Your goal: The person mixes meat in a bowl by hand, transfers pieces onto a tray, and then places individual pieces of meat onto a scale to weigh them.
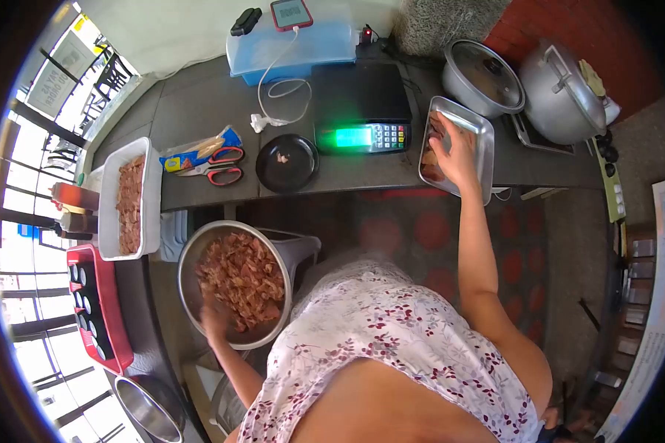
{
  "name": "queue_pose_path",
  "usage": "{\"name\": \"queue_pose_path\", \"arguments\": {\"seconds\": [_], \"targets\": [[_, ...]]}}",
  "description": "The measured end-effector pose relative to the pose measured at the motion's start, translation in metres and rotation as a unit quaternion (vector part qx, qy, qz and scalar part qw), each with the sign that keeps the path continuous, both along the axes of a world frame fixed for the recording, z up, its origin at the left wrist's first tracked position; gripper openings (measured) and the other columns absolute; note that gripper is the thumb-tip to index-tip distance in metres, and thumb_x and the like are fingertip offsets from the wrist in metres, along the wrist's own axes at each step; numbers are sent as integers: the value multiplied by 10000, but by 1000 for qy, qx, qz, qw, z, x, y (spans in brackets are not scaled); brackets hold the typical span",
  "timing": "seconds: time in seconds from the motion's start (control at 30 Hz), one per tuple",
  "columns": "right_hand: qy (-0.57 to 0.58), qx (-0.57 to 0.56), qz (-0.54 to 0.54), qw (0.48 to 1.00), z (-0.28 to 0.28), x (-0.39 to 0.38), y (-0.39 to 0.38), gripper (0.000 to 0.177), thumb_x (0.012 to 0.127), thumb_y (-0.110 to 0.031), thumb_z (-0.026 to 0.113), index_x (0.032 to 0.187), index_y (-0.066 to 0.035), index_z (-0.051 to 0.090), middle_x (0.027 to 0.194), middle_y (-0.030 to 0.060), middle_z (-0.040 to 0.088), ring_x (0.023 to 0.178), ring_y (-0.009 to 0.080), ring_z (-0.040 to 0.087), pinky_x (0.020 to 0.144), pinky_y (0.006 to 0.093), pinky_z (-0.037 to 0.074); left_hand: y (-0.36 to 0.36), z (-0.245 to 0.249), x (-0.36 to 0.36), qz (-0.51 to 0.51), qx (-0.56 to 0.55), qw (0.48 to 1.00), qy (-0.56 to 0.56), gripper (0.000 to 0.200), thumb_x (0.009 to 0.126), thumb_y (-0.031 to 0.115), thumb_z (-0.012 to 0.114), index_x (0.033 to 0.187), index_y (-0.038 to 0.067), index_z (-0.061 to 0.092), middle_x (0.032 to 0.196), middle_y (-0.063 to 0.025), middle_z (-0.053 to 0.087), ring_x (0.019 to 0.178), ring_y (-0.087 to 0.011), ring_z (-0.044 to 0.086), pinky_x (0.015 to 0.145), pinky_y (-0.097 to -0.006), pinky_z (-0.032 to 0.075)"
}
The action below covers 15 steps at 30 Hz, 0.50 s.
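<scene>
My left hand (214,319) is at the near-left rim of a large metal bowl (186,277) full of sliced raw meat (242,279). Motion blurs its fingers, so their grip does not show. Over a rectangular metal tray (482,159) on the right, my right hand (457,153) has its thumb and fingers apart. A few pieces of meat (430,164) lie along the tray's left side, beside that hand. Between the two hands stands a black digital scale (360,96) with a lit green display, and a black plate (287,170) holding a small scrap of meat.
On the left are a white tub (154,199) of meat, red-handled scissors (218,168), sauce bottles (74,196), a red basket (111,310) and an empty metal bowl (148,406). A lidded pot (484,77), a big pot (561,92) and a blue plastic box (292,52) stand farther back.
</scene>
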State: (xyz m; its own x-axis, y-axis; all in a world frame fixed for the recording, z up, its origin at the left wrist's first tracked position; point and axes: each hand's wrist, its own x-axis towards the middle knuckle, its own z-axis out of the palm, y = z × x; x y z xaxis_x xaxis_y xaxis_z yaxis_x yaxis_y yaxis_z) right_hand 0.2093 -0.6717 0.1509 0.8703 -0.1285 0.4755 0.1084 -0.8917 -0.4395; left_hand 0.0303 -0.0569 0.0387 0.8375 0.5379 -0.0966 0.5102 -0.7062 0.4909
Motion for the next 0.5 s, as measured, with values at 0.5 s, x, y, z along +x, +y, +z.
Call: {"name": "queue_pose_path", "arguments": {"seconds": [0.5], "targets": [[232,-158,56,958,-21,79,-20,747,800,-368,674,1407,-61,364,1390,175,449,1355,392,271,1116,601,62,-261,119,199,-232,106,939,-230,415,764,301,696,1156,171,655,1207,-92,596,1166,-301,493,995,-451,311]]}}
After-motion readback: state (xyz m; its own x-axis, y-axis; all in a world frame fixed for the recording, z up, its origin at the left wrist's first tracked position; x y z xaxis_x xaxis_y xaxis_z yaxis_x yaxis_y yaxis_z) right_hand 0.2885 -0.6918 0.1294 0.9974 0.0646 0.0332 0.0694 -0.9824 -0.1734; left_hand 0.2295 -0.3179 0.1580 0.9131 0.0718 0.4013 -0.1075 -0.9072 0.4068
